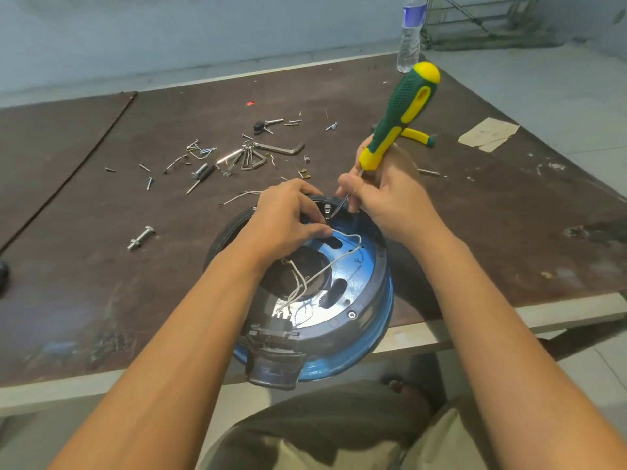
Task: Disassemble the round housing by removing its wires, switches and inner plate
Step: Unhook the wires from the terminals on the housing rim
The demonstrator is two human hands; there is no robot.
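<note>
Working the wire-removal step at lower centre frame, prying a clip [327, 210] on the far rim of the housing [380, 286] with the screwdriver [403, 106] gripped in the right hand [390, 195], left hand [288, 215] pinching a wire [353, 237], next probably needing a gentle lever and pull.
</note>
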